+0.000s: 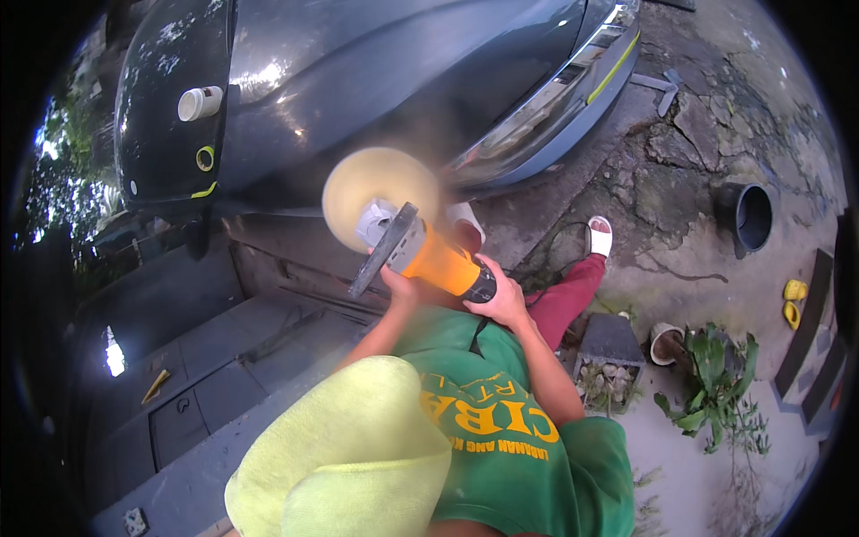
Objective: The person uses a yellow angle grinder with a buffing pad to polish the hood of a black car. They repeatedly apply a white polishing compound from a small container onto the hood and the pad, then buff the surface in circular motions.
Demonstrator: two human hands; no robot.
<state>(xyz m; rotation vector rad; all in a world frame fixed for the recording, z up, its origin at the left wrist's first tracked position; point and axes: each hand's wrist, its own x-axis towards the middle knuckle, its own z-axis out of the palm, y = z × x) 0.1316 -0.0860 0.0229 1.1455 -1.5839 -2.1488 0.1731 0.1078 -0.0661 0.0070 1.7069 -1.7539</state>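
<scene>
Both my hands hold an orange, grey and black rotary polisher [439, 262]. My right hand [500, 295] wraps around its black rear end. My left hand [400, 285] supports the front, beside the dark handle [386, 248] and partly hidden by the tool. The round yellowish polishing pad [379, 184] faces the side of a dark grey car's hood [376, 80]; I cannot tell whether it touches the paint. Right of the pad is the car's headlight [543, 114], with yellow-green tape [614, 67] along its edge. A yellow-green towel [342, 443] hangs over my left shoulder.
A white tub [200, 103] and a tape roll [205, 158] rest on the windshield. Cracked concrete [671, 201] lies right, with a black bucket [753, 216], potted plant [708, 376], stone planter [609, 356] and yellow clogs [794, 302]. Grey panelled surface [221, 396] fills the lower left.
</scene>
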